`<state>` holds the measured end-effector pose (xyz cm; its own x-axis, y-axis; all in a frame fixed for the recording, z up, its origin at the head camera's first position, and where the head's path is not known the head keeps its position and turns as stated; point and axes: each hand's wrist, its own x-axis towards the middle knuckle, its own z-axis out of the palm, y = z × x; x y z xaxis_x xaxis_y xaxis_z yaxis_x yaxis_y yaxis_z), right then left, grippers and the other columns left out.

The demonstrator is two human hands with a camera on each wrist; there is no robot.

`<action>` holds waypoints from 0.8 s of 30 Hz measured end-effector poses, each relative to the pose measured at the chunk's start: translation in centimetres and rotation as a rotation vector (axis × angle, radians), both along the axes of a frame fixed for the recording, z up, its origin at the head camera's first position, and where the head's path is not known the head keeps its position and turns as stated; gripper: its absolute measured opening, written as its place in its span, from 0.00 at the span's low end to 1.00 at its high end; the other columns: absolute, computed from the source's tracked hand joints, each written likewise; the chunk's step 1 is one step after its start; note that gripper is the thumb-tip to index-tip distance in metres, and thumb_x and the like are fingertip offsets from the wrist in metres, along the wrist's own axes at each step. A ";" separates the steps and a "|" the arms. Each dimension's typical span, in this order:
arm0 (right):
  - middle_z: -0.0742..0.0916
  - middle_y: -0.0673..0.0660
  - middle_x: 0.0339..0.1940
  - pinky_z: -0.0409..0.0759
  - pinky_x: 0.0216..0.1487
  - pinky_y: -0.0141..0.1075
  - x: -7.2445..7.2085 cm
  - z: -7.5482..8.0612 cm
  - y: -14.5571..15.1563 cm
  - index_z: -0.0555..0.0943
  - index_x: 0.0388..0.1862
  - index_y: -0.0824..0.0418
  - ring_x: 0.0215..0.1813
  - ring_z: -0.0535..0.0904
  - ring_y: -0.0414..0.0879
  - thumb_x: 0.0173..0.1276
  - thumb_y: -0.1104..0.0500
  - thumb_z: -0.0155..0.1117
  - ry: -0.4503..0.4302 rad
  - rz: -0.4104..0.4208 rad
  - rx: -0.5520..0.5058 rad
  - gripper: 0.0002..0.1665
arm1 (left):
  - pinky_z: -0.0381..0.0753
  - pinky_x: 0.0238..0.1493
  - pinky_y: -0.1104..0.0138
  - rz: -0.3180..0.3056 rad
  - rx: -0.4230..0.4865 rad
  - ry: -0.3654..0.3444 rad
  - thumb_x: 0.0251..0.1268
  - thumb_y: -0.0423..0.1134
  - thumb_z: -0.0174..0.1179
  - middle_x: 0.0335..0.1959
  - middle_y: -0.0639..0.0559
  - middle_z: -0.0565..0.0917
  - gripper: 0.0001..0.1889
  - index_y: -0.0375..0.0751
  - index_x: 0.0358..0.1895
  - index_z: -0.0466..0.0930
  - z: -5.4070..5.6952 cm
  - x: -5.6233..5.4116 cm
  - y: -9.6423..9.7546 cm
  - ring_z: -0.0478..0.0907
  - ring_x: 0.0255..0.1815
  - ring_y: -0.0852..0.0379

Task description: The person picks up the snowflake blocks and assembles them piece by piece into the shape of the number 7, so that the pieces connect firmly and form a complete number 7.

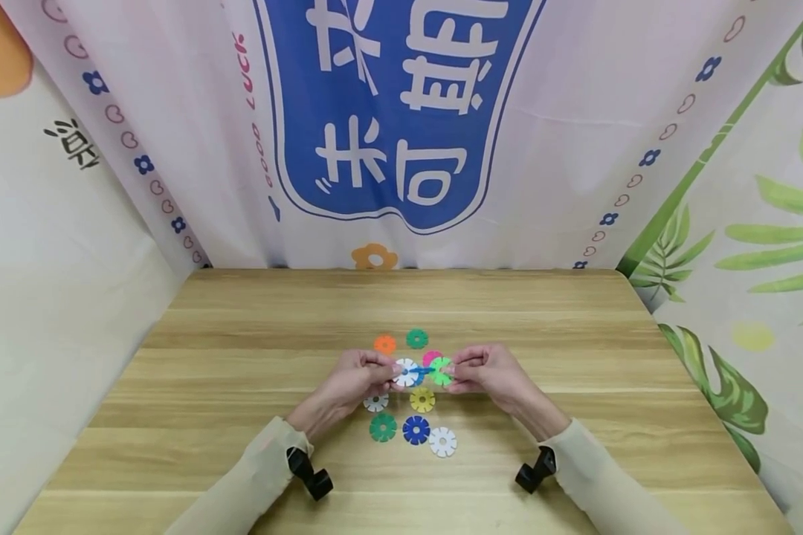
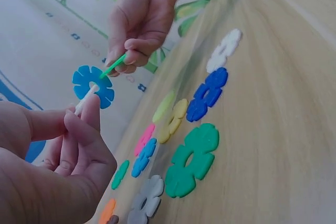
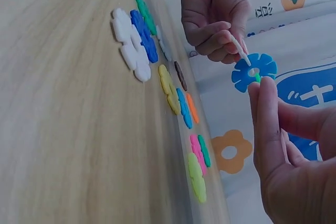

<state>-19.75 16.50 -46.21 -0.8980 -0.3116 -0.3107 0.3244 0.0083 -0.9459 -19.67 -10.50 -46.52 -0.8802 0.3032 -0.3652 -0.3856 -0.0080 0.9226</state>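
Observation:
Three flower-shaped plastic discs with notched rims are joined above the table, between the two hands. My left hand (image 1: 364, 375) pinches the white disc (image 1: 401, 365) between thumb and fingers. The light green disc (image 1: 442, 362) is pinched by my right hand (image 1: 488, 374). Between them sits a blue disc (image 2: 106, 95), which appears edge-on in the head view. In the wrist views the white and green discs meet it from opposite sides, close to its centre hole. Fingers hide part of the white and green discs.
Loose discs lie on the wooden table (image 1: 241, 416) beneath and around the hands: orange (image 1: 378, 345), pink (image 1: 430, 355), yellow (image 1: 413, 401), dark green (image 1: 375, 428), dark blue (image 1: 416, 440), white (image 1: 433, 443) and several others. A printed curtain (image 1: 542, 186) hangs behind the table.

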 end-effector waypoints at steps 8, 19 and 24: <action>0.90 0.58 0.33 0.93 0.44 0.37 0.3 0.3 -0.2 0.78 0.52 0.80 0.31 0.90 0.45 0.68 0.76 0.65 -0.009 0.014 -0.014 0.15 | 0.84 0.32 0.74 -0.018 0.009 0.019 0.68 0.26 0.65 0.31 0.51 0.86 0.04 0.32 0.42 0.82 0.5 0.1 0.0 0.83 0.28 0.59; 0.89 0.57 0.33 0.93 0.43 0.36 0.2 0.1 -0.3 0.79 0.51 0.78 0.31 0.90 0.45 0.69 0.76 0.64 -0.028 0.004 -0.007 0.13 | 0.85 0.35 0.74 -0.020 -0.018 0.022 0.69 0.27 0.65 0.34 0.49 0.86 0.07 0.28 0.46 0.81 0.4 0.0 0.4 0.83 0.30 0.59; 0.90 0.57 0.33 0.93 0.42 0.35 -0.1 0.4 -0.2 0.81 0.51 0.76 0.31 0.90 0.44 0.69 0.73 0.66 -0.012 -0.010 0.035 0.13 | 0.85 0.36 0.75 -0.032 -0.011 0.014 0.69 0.29 0.66 0.36 0.48 0.86 0.09 0.28 0.48 0.81 0.1 -0.1 0.2 0.85 0.32 0.58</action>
<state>-19.81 16.29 -45.85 -0.8970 -0.2918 -0.3321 0.3361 0.0378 -0.9411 -19.79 -10.25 -46.46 -0.8751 0.3272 -0.3565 -0.3727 0.0143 0.9279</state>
